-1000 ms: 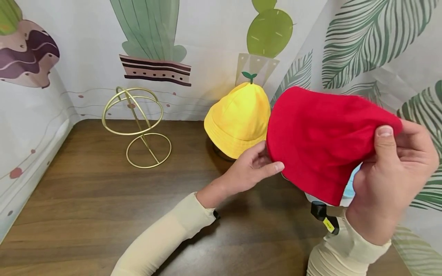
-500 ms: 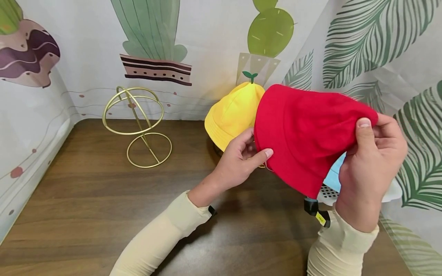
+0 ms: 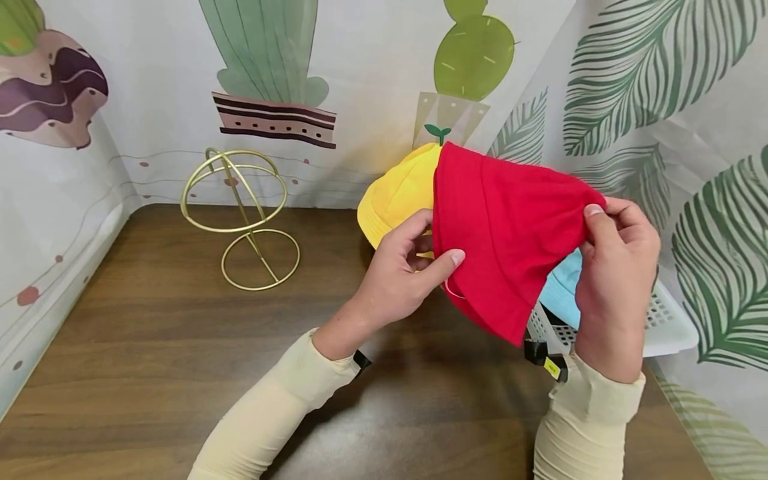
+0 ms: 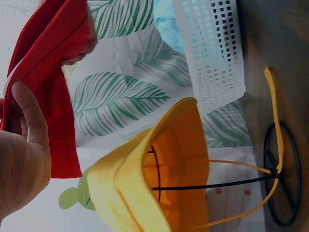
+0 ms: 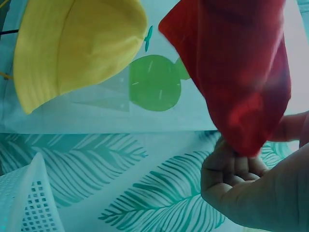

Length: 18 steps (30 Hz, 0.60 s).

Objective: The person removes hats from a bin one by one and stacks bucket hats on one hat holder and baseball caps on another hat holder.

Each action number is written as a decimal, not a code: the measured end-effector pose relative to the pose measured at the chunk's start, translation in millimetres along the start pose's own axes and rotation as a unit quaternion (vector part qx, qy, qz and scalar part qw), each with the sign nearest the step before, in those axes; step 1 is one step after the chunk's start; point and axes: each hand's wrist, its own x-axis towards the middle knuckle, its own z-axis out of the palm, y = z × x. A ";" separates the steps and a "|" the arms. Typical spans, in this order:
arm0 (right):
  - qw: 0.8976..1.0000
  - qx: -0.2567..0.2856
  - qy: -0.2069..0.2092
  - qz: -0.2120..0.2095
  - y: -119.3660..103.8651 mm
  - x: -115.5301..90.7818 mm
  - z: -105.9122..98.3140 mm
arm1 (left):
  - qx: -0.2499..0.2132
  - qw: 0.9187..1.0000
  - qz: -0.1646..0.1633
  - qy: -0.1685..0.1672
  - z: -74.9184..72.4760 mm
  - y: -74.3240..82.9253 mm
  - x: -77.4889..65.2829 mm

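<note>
A red bucket hat (image 3: 498,227) is held sideways in the air between both hands. My left hand (image 3: 399,273) pinches its brim, thumb outside and the other fingers at the opening. At the crown's tip, my right hand (image 3: 618,280) grips gathered fabric. A thin white cord hangs at the brim. Behind it, partly covered in the head view, is a yellow bucket hat (image 3: 399,193) with a green sprout on top. In the left wrist view that yellow hat (image 4: 130,179) sits on a black wire stand (image 4: 282,179), its orange strap (image 4: 274,111) dangling down.
A gold wire hat stand (image 3: 252,227) without a hat stands at the back left of the wooden table (image 3: 150,360). On the right, a white perforated basket (image 3: 672,327) holds a light blue hat (image 3: 564,287). Printed cloth (image 3: 372,60) hangs behind the table.
Both hands have moved left with the red hat, the right hand farther than the left. The hat now covers more of the yellow hat, and more of the basket and blue hat shows.
</note>
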 end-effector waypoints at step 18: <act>0.945 -0.174 -0.245 -0.132 -16.8 -71.9 28.4 | 0.121 0.990 0.052 0.057 3.8 18.9 -5.3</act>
